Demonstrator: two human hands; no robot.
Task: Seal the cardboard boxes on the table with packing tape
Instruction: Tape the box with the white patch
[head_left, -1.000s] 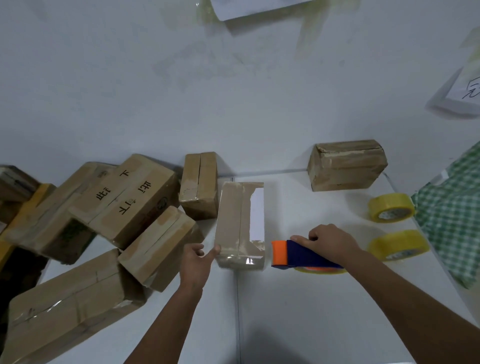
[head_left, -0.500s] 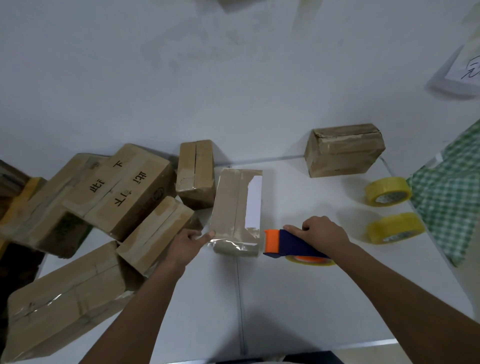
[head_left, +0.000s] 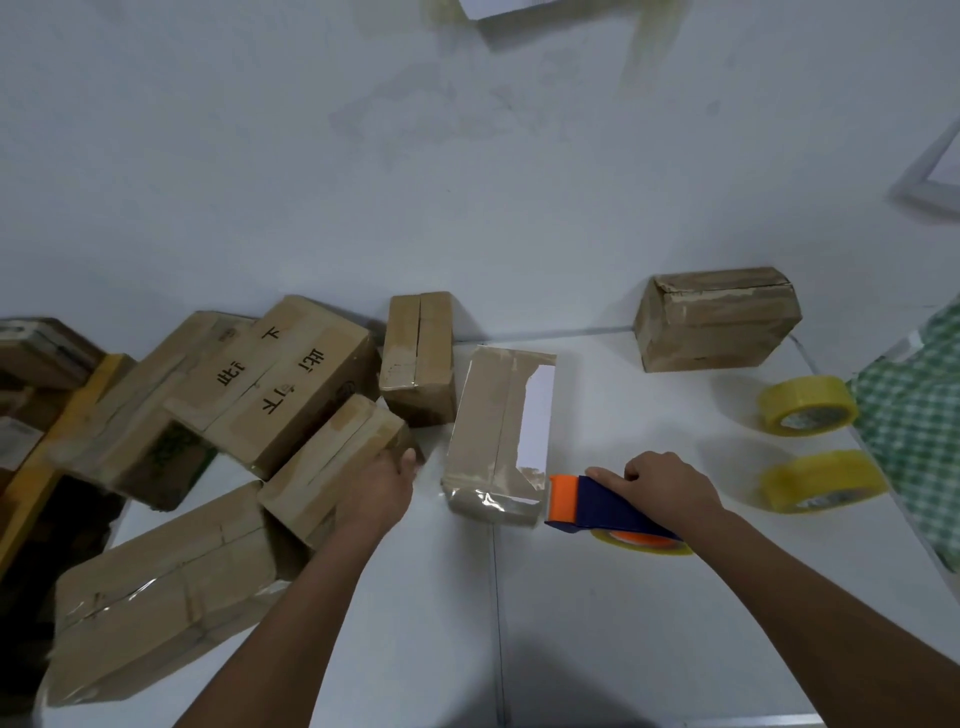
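**Hands by the boxes, tape tool held**

The right hand (head_left: 662, 486) has its fingers curled round a blue and orange tape tool (head_left: 597, 506). The orange end of the tool sits just beside the near corner of the middle box (head_left: 491, 431), which lies flat on the white tabletop (head_left: 597, 623). Shiny tape wraps the near end of this box, and a white patch shows on its top.

The left hand (head_left: 382, 488) rests on the near end of a slanted box (head_left: 327, 462), with the fingers bent over its edge. This box leans on a heap of more boxes (head_left: 270, 384) at the left. One big box (head_left: 156, 587) lies close to the left arm.

Another box (head_left: 717, 317) stands far back on the right. Two yellow tape rolls (head_left: 805, 405) lie to the right, near a green checked cloth (head_left: 914, 415).
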